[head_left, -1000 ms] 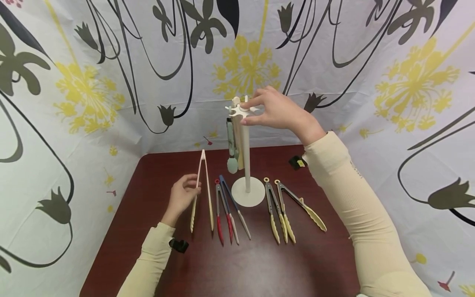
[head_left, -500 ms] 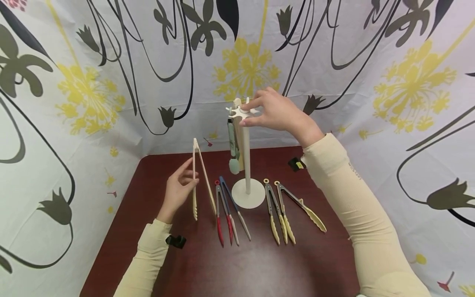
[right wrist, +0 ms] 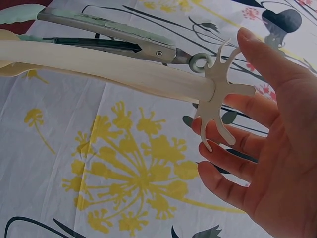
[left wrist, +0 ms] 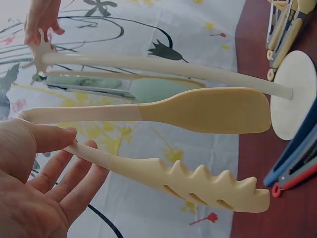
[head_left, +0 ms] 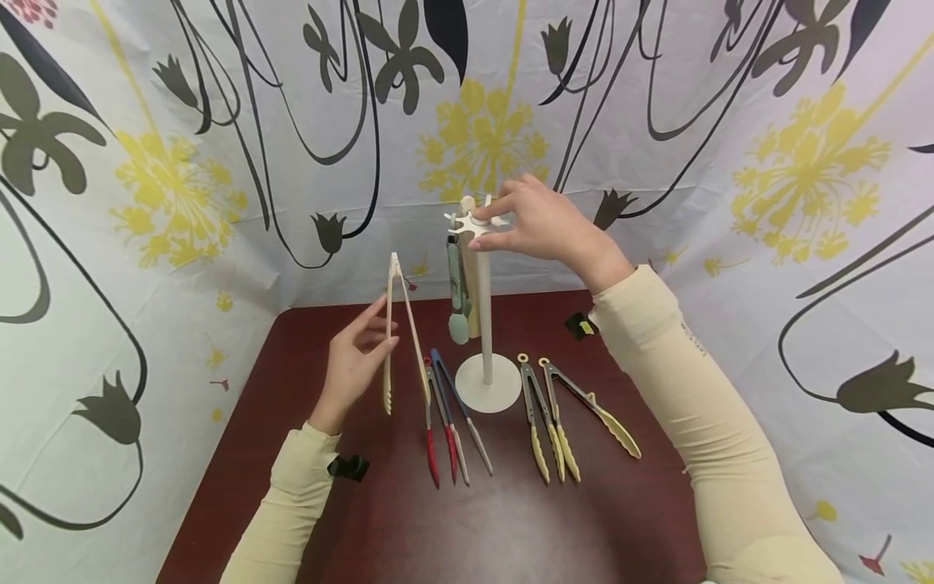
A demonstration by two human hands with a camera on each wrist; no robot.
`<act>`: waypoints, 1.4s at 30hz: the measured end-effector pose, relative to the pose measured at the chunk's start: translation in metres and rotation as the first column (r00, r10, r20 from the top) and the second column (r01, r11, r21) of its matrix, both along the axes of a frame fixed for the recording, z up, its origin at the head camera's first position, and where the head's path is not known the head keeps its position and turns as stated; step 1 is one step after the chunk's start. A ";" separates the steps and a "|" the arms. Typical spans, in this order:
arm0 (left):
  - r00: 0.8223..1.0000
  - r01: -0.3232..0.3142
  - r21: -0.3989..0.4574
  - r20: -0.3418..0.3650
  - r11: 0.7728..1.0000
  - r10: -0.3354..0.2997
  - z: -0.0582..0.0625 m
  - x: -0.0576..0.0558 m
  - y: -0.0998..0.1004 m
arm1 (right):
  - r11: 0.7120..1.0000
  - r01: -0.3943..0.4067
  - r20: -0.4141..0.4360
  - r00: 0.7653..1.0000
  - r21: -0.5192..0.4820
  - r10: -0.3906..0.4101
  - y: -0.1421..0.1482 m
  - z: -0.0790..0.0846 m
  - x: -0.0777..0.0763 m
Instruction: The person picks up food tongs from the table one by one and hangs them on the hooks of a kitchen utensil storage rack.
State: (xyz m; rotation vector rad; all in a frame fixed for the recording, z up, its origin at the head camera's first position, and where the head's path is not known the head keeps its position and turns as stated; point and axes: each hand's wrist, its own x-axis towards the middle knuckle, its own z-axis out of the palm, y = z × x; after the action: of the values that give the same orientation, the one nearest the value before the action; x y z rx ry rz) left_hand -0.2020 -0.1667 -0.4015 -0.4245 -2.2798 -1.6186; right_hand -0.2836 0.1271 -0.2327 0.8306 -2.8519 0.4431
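Note:
My left hand [head_left: 350, 369] pinches one arm of a pair of cream tongs [left wrist: 205, 110] between thumb and fingers. They hang upright above the table, spread apart, one tip scalloped and the other flat. My right hand [head_left: 547, 223] holds the hooked top of a white utensil stand [head_left: 484, 300], thumb on one side and fingers on the other. From its hooks hang mint-green tongs [right wrist: 114, 27] and a cream utensil [head_left: 473, 280], partly hidden behind the pole. Left of the stand's base lie red-tipped tongs [head_left: 431, 454] and blue tongs [head_left: 452, 381].
Grey tongs with yellow tips [head_left: 538, 450] and spread yellow-tipped tongs [head_left: 620, 430] lie right of the base on the dark red table [head_left: 511, 535]. A small black object [head_left: 580, 326] sits near the right forearm. Patterned cloth [head_left: 292, 162] surrounds the table.
The left hand has lifted the cream tongs from low over the table, and they now stand higher, closer to the stand. The right hand stays on the stand's top.

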 end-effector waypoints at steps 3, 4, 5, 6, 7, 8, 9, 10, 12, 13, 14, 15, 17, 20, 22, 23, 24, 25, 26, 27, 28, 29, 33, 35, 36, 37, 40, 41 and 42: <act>1.000 0.002 -0.002 -0.010 1.000 -0.002 0.005 -0.001 0.004 | 1.000 0.007 -0.003 1.000 0.003 -0.007 -0.001 -0.001 -0.001; 1.000 0.001 -0.005 -0.014 1.000 -0.001 0.006 -0.002 0.005 | 1.000 0.011 -0.005 1.000 0.008 -0.011 -0.001 -0.001 -0.001; 1.000 0.001 -0.006 -0.017 1.000 -0.001 0.008 -0.003 0.006 | 1.000 0.015 -0.007 1.000 0.010 -0.015 -0.001 -0.001 -0.001; 1.000 0.003 -0.007 -0.022 1.000 -0.003 0.010 -0.003 0.007 | 1.000 0.017 -0.008 1.000 0.010 -0.017 -0.002 -0.001 -0.001; 1.000 0.006 -0.006 -0.029 1.000 -0.006 0.012 -0.004 0.009 | 1.000 0.020 -0.010 1.000 0.011 -0.020 -0.002 -0.002 -0.001; 0.999 0.011 -0.005 -0.035 1.000 -0.011 0.013 -0.004 0.010 | 1.000 0.022 -0.012 1.000 0.014 -0.022 -0.002 -0.002 -0.002; 0.999 0.017 0.001 -0.044 1.000 -0.017 0.015 -0.005 0.012 | 1.000 0.025 -0.018 1.000 0.017 -0.024 -0.002 -0.002 -0.002; 0.998 0.024 0.004 -0.053 1.000 -0.024 0.017 -0.006 0.013 | 1.000 0.025 -0.021 0.999 0.017 -0.025 -0.003 -0.002 -0.002; 0.997 0.037 0.013 -0.069 0.999 -0.036 0.021 -0.007 0.016 | 1.000 0.026 -0.025 0.999 0.015 -0.025 -0.003 -0.002 -0.002; 0.996 0.044 0.018 -0.076 0.999 -0.043 0.022 -0.008 0.017 | 1.000 0.027 -0.027 0.999 0.015 -0.026 -0.003 -0.002 -0.002; 0.996 0.049 0.018 -0.079 0.999 -0.047 0.024 -0.009 0.018 | 1.000 0.027 -0.030 0.999 0.015 -0.027 -0.003 -0.002 -0.002; 0.995 0.052 0.014 -0.082 0.999 -0.050 0.025 -0.009 0.019 | 1.000 0.028 -0.031 0.999 0.014 -0.027 -0.004 -0.002 -0.002; 0.995 0.054 0.002 -0.082 0.999 -0.053 0.027 -0.010 0.022 | 1.000 0.029 -0.035 0.999 0.011 -0.029 -0.004 -0.003 -0.002; 0.995 0.052 -0.015 -0.079 0.999 -0.053 0.029 -0.011 0.025 | 0.999 0.030 -0.043 0.999 0.011 -0.030 -0.005 -0.003 -0.001; 0.995 0.053 -0.017 -0.084 0.998 -0.054 0.032 -0.013 0.027 | 0.999 0.033 -0.050 0.998 0.009 -0.032 -0.005 -0.004 -0.001; 0.995 0.054 -0.016 -0.088 0.998 -0.055 0.033 -0.013 0.029 | 0.999 0.035 -0.052 0.998 0.008 -0.034 -0.005 -0.004 0.000; 0.994 0.054 -0.016 -0.092 0.998 -0.056 0.035 -0.013 0.030 | 0.999 0.036 -0.056 0.998 0.007 -0.036 -0.005 -0.004 0.000; 0.993 0.055 -0.018 -0.099 0.998 -0.057 0.037 -0.014 0.032 | 0.999 0.038 -0.059 0.998 0.004 -0.037 -0.006 -0.004 -0.001; 0.993 0.056 -0.022 -0.106 0.998 -0.058 0.038 -0.014 0.033 | 0.999 0.041 -0.062 0.997 0.001 -0.040 -0.006 -0.005 0.000; 0.992 0.055 -0.027 -0.111 0.998 -0.058 0.040 -0.014 0.034 | 0.999 0.043 -0.065 0.997 0.001 -0.043 -0.006 -0.005 0.000; 0.991 0.057 -0.029 -0.118 0.998 -0.060 0.038 -0.017 0.034 | 0.999 0.046 -0.067 0.997 0.000 -0.046 -0.006 -0.005 0.000; 0.990 0.058 -0.031 -0.127 0.998 -0.062 0.035 -0.021 0.033 | 0.999 0.048 -0.070 0.996 0.001 -0.047 -0.006 -0.005 0.000; 0.985 0.071 -0.031 -0.154 0.997 -0.075 0.023 -0.035 0.030 | 0.999 0.053 -0.078 0.996 0.004 -0.053 -0.007 -0.006 0.000; 0.983 0.079 -0.031 -0.162 0.996 -0.083 0.019 -0.039 0.030 | 0.999 0.054 -0.082 0.995 0.002 -0.054 -0.007 -0.006 0.001; 0.983 0.081 -0.032 -0.162 0.996 -0.085 0.019 -0.039 0.030 | 0.999 0.054 -0.083 0.995 -0.002 -0.054 -0.007 -0.006 0.001; 0.983 0.084 -0.031 -0.162 0.996 -0.088 0.019 -0.039 0.031 | 0.999 0.054 -0.084 0.995 -0.004 -0.054 -0.007 -0.006 0.001; 0.984 0.082 -0.032 -0.158 0.996 -0.087 0.019 -0.039 0.031 | 0.998 0.054 -0.086 0.995 -0.012 -0.055 -0.007 -0.007 0.001; 0.984 0.081 -0.034 -0.156 0.996 -0.086 0.020 -0.039 0.032 | 0.998 0.054 -0.087 0.995 -0.014 -0.055 -0.007 -0.007 0.001; 0.985 0.079 -0.038 -0.154 0.996 -0.084 0.020 -0.039 0.032 | 0.998 0.054 -0.088 0.995 -0.015 -0.056 -0.007 -0.007 0.001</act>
State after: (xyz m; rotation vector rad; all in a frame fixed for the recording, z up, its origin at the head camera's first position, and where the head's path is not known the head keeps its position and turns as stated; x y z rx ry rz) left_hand -0.2407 -0.1346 -0.3814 -0.6363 -2.2002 -1.5311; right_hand -0.2821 0.1196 -0.2402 0.7481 -2.7804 0.4067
